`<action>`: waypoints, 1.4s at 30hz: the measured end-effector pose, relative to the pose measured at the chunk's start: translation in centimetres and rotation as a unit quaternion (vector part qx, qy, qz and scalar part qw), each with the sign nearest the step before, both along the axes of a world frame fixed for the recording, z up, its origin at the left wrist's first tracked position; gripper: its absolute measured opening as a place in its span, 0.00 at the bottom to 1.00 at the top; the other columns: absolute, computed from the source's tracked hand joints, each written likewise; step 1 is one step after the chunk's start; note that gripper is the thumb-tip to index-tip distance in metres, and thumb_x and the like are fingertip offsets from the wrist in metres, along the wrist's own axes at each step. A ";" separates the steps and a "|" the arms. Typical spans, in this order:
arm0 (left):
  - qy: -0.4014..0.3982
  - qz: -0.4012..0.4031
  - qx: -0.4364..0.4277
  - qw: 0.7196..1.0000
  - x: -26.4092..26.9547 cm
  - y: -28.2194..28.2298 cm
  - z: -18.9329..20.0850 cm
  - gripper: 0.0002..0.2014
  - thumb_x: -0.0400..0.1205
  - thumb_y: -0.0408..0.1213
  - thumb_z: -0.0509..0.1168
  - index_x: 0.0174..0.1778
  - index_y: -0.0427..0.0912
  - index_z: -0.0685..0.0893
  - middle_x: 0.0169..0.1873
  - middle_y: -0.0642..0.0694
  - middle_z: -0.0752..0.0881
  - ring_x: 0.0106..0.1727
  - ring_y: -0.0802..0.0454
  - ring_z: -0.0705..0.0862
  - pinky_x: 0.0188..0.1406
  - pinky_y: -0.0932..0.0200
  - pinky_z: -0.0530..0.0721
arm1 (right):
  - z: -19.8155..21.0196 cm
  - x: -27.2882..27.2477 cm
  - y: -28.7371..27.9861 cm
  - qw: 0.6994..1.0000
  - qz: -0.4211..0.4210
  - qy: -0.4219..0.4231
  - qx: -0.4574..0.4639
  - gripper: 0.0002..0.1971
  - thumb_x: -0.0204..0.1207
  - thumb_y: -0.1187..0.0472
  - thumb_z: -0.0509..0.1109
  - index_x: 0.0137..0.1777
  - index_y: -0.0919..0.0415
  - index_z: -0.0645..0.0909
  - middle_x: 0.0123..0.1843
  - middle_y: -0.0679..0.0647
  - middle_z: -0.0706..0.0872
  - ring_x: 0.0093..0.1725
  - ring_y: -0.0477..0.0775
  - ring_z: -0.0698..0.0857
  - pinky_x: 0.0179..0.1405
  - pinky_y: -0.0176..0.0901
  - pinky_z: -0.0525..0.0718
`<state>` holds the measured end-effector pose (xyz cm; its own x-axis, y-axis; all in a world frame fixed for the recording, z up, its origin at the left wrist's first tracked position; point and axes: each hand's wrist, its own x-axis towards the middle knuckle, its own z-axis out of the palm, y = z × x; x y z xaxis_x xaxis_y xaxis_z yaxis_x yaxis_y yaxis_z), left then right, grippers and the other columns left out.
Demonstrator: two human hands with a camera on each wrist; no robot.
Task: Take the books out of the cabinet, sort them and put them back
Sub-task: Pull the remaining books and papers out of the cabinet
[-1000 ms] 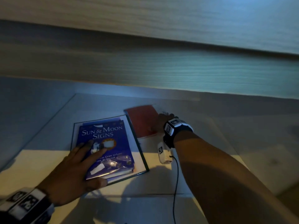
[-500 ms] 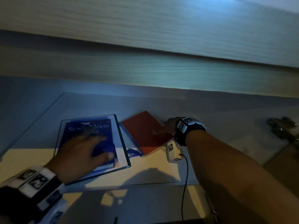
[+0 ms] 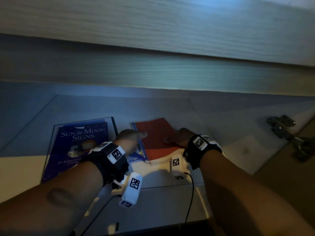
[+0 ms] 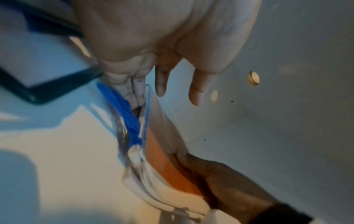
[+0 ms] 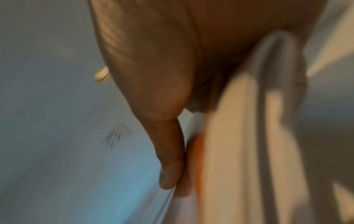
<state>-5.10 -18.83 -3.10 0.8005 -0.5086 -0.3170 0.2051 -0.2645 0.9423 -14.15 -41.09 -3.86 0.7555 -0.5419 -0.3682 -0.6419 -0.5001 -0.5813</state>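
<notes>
A red book lies at the middle of the cabinet shelf, partly over a blue-edged book. My right hand grips the red book's right edge, thumb on the cover. My left hand holds its left edge. In the left wrist view, two fingers wedge between the blue-edged book and the red book, whose left side is raised. The right wrist view is blurred; a finger of my right hand runs along the red book. To the left lies the blue "Sun & Moon Signs" book on a larger green-bordered book.
The shelf above overhangs the cabinet's back wall. A metal door hinge sits at the right side. The shelf's front edge runs just below my wrists.
My left hand left the "Sun & Moon Signs" book and moved right to the red book's left edge. The red book has turned a little under my right hand.
</notes>
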 end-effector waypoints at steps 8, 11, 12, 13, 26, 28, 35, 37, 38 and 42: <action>-0.166 0.082 -0.157 0.970 2.5 4.8 4.9 0.11 0.71 0.23 0.76 0.45 0.40 0.88 0.39 0.41 0.90 0.39 0.51 0.91 0.37 0.60 0.87 | 3.2 2.7 6.5 0.906 0.006 -0.270 0.327 0.21 0.74 0.55 0.80 0.62 0.67 0.89 0.61 0.65 0.92 0.63 0.65 0.90 0.72 0.55 0.84; -0.209 0.109 -0.052 0.970 5.3 10.4 5.0 0.22 0.73 0.21 0.75 0.62 0.37 0.80 0.53 0.35 0.86 0.39 0.51 0.84 0.39 0.70 0.84 | 3.3 6.0 12.3 0.916 0.060 -0.243 0.314 0.12 0.79 0.58 0.76 0.57 0.66 0.90 0.60 0.65 0.92 0.60 0.64 0.90 0.74 0.60 0.82; -0.214 0.105 -0.007 0.971 5.9 12.7 4.4 0.25 0.72 0.22 0.76 0.63 0.41 0.78 0.53 0.36 0.86 0.40 0.53 0.83 0.37 0.72 0.82 | 3.1 6.8 14.0 0.930 0.068 -0.222 0.286 0.14 0.78 0.56 0.78 0.56 0.67 0.90 0.59 0.65 0.93 0.58 0.65 0.91 0.73 0.62 0.83; -0.211 0.093 0.030 0.973 6.3 14.8 3.5 0.29 0.70 0.25 0.79 0.64 0.43 0.77 0.55 0.36 0.86 0.42 0.51 0.84 0.41 0.69 0.82 | 3.0 7.4 15.5 0.943 0.069 -0.204 0.254 0.18 0.75 0.54 0.80 0.56 0.68 0.90 0.57 0.65 0.93 0.56 0.65 0.92 0.71 0.63 0.85; -0.163 0.125 0.121 0.971 7.5 22.3 0.1 0.32 0.78 0.44 0.68 0.73 0.24 0.74 0.70 0.28 0.80 0.68 0.36 0.82 0.61 0.55 0.78 | 6.9 7.9 20.9 0.870 0.008 -0.360 0.336 0.11 0.76 0.70 0.76 0.57 0.73 0.87 0.53 0.70 0.92 0.52 0.69 0.91 0.64 0.67 0.88; -0.143 0.168 -0.046 0.974 8.5 22.4 0.2 0.14 0.81 0.37 0.61 0.50 0.30 0.86 0.48 0.27 0.87 0.44 0.37 0.89 0.45 0.55 0.84 | 5.1 8.0 21.1 0.891 -0.003 -0.309 0.332 0.12 0.72 0.63 0.80 0.52 0.69 0.88 0.54 0.69 0.93 0.52 0.67 0.92 0.66 0.63 0.87; 0.098 0.186 -0.014 0.978 9.8 23.2 0.7 0.46 0.71 0.72 0.68 0.75 0.41 0.73 0.59 0.35 0.81 0.46 0.40 0.85 0.44 0.46 0.89 | 0.8 7.9 21.2 0.998 0.046 -0.038 -0.009 0.40 0.63 0.24 0.71 0.62 0.57 0.86 0.57 0.56 0.91 0.54 0.59 0.90 0.54 0.49 0.88; 0.080 0.180 -0.009 0.980 9.6 22.8 0.6 0.46 0.68 0.68 0.74 0.75 0.41 0.74 0.58 0.35 0.82 0.46 0.41 0.85 0.46 0.47 0.88 | 1.0 7.7 21.5 0.998 0.047 -0.033 0.000 0.43 0.60 0.23 0.73 0.65 0.55 0.85 0.59 0.55 0.91 0.57 0.59 0.90 0.61 0.53 0.89; 0.068 0.176 -0.004 0.982 9.4 22.5 0.5 0.47 0.66 0.67 0.76 0.74 0.41 0.75 0.58 0.34 0.83 0.47 0.41 0.86 0.49 0.47 0.88 | 1.1 7.6 21.6 0.999 0.046 -0.028 -0.003 0.45 0.56 0.21 0.72 0.65 0.55 0.85 0.60 0.55 0.91 0.57 0.59 0.90 0.61 0.53 0.89; 0.085 0.160 0.010 0.983 8.2 22.5 -0.1 0.55 0.49 0.66 0.83 0.69 0.37 0.80 0.42 0.35 0.82 0.42 0.31 0.85 0.48 0.45 0.86 | 0.8 5.3 21.8 0.999 0.033 -0.005 -0.010 0.56 0.45 0.13 0.66 0.66 0.54 0.83 0.64 0.54 0.88 0.60 0.60 0.88 0.62 0.51 0.87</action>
